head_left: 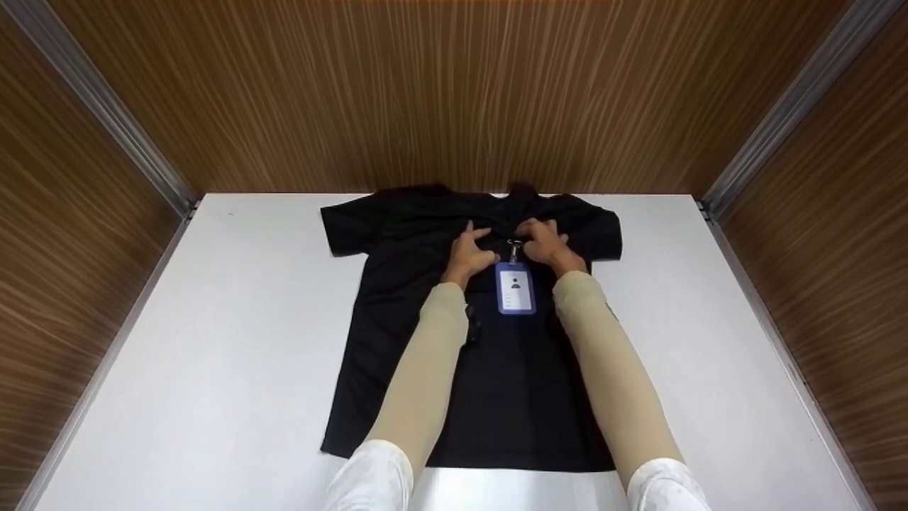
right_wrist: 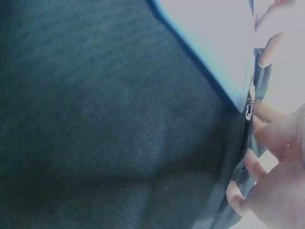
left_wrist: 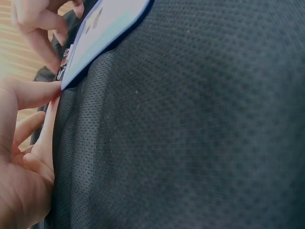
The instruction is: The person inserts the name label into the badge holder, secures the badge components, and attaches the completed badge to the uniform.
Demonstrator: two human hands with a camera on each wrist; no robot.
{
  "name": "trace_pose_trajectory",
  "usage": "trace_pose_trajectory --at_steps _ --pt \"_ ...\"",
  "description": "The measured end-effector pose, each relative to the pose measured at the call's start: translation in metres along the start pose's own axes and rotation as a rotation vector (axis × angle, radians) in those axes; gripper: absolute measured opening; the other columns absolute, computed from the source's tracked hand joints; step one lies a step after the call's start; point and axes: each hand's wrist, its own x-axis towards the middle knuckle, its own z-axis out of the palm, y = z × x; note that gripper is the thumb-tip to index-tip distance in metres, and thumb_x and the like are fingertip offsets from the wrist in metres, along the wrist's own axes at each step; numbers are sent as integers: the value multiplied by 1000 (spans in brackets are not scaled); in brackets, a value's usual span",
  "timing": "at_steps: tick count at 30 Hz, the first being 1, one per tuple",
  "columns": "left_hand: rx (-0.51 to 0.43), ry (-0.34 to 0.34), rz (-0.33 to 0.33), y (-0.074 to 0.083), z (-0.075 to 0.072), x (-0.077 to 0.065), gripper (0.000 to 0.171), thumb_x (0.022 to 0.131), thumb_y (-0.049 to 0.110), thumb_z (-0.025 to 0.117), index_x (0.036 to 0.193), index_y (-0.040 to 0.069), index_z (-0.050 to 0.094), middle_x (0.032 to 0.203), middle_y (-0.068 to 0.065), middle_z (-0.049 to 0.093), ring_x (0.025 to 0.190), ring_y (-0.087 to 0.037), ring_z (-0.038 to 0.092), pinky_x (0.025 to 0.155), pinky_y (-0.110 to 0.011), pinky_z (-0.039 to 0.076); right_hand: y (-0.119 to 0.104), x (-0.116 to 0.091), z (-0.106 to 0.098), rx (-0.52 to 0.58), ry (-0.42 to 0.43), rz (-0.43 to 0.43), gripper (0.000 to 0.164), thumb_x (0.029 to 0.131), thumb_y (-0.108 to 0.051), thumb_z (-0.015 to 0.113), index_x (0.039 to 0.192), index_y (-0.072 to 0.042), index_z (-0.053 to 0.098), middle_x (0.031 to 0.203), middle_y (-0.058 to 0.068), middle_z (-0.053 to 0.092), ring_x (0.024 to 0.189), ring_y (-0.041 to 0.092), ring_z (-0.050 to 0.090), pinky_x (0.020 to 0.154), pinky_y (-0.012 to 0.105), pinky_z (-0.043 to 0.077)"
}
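A black short-sleeved T-shirt point(head_left: 525, 397) lies spread on the white table, its collar end toward the back wall. On its chest rests an ID badge point(head_left: 516, 289) in a blue holder, with a metal clip point(head_left: 514, 254) at its top. My left hand point(head_left: 469, 255) lies on the shirt left of the badge, fingers spread. Its thumb point(left_wrist: 40, 93) touches the holder's upper left corner. To the right of the clip, my right hand point(head_left: 545, 243) touches the shirt with bent fingers point(right_wrist: 255, 164). Whether it pinches anything by the clip is unclear.
The white table point(head_left: 234, 341) reaches out on both sides of the shirt. Wood-grain panels point(head_left: 454, 92) stand at the back and sides, with metal strips point(head_left: 801, 106) at the corners. A small dark object point(head_left: 472, 326) shows beside the left forearm.
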Motion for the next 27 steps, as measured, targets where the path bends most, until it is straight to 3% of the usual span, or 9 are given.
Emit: trace_pose_trajectory --at_steps 4,13,17,20,23,27 --pt "8 -4 -3 1 3 -1 70 79 5 77 147 15 59 173 -9 22 156 -26 31 121 -36 39 2 0 3 21 23 10 62 82 3 39 142 9 54 153 18 45 145 47 25 118 78 6" --pt "32 -14 8 2 7 -3 70 81 9 77 147 15 58 172 -10 23 156 -27 32 124 -36 34 8 -7 0 31 7 61 79 86 0 40 163 2 18 173 15 13 157 46 11 123 72 5" --pt "16 10 12 0 6 0 69 80 6 76 146 14 59 172 -11 25 155 -26 34 123 -36 36 11 -8 -4 -26 -9 89 76 87 -1 39 162 0 26 173 18 14 157 47 15 126 68 11" --pt "17 41 23 -2 4 2 66 80 4 75 145 11 60 170 -14 27 151 -25 39 120 -34 39 13 -10 -6 -133 -39 127 65 95 -7 39 159 -1 33 171 24 17 156 48 18 126 66 16" --pt "5 67 18 -3 2 4 63 82 1 73 144 9 61 169 -16 28 138 -23 55 110 -30 48 16 -12 -7 -213 -86 164 59 103 -15 36 161 -3 31 170 28 13 157 50 12 126 67 13" --pt "-29 77 -10 -4 1 6 63 84 -1 69 145 8 59 170 -16 26 104 -20 73 89 -25 57 21 -14 -7 -244 -138 198 60 107 -23 34 164 -8 22 171 28 4 157 52 2 126 68 7"
